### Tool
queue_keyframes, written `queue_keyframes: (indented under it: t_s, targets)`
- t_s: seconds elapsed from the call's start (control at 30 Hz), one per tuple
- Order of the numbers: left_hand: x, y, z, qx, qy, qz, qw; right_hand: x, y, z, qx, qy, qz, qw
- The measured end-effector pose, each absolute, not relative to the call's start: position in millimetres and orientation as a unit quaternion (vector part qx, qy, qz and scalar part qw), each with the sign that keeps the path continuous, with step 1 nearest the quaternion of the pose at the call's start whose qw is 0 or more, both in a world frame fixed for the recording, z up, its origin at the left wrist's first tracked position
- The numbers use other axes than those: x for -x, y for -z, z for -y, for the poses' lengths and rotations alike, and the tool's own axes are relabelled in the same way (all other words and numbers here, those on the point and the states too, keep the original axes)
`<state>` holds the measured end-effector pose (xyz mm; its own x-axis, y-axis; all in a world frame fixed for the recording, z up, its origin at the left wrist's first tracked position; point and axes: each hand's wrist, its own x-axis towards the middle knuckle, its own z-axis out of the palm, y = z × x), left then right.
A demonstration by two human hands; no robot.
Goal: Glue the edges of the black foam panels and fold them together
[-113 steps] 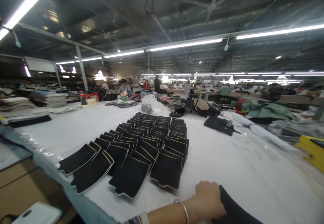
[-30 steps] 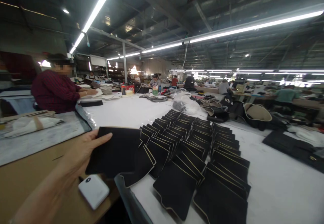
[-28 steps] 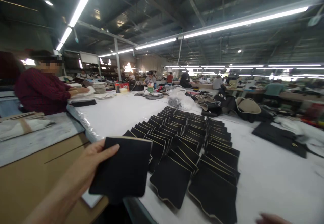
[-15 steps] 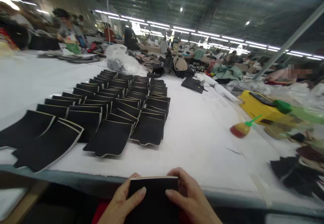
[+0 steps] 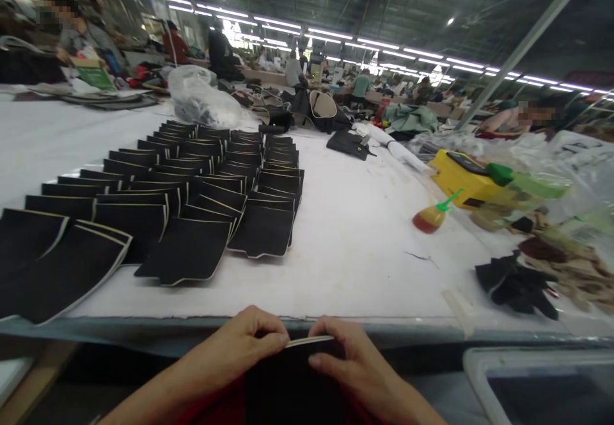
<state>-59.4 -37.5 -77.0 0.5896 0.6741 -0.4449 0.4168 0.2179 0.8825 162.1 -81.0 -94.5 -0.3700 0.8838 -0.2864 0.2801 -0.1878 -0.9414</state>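
A black panel with a pale top edge (image 5: 300,383) is held upright in front of me, below the table's front edge. My left hand (image 5: 254,335) pinches its upper left corner between thumb and fingers. My right hand (image 5: 343,354) grips the upper right side, thumb on the near face and fingers behind. The panel's lower part runs out of view. Beyond the hands, rows of similar black panels (image 5: 189,249) with pale edges lie overlapped on the white table (image 5: 345,258).
On the right stand a squeeze bottle (image 5: 429,218) with a green nozzle, a yellow device (image 5: 465,178) and black scraps (image 5: 515,281). A clear plastic bag (image 5: 201,95) and a black pouch (image 5: 350,144) lie farther back. Co-workers sit in the background.
My left hand has shifted from the panel's left side up to its top edge and now pinches the corner. The view has turned slightly right, and the right hand keeps its grip.
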Motion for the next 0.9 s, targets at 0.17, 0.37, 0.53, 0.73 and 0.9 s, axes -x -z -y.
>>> queue_keyframes:
  t_s: [0.17, 0.37, 0.53, 0.73, 0.9]
  targets:
    - [63.6, 79.0, 31.3, -0.589, -0.073, -0.448, 0.669, -155.2, 88.0, 83.5, 0.509, -0.478, 0.677, 0.234]
    - [64.0, 80.4, 30.6, -0.516, -0.082, -0.464, 0.715, -139.3, 82.8, 86.0, 0.435, -0.338, 0.789, 0.272]
    - [64.7, 81.9, 33.7, -0.516, -0.093, -0.458, 0.718, -130.4, 88.0, 85.4, 0.432, -0.25, 0.825, 0.267]
    - [68.2, 84.9, 36.4, -0.538, -0.104, -0.459, 0.7, -128.6, 93.4, 84.7, 0.41, -0.207, 0.848, 0.264]
    - [62.0, 87.1, 41.1, -0.575, -0.113, -0.473, 0.658, -130.2, 94.1, 85.0, 0.412, -0.213, 0.853, 0.239]
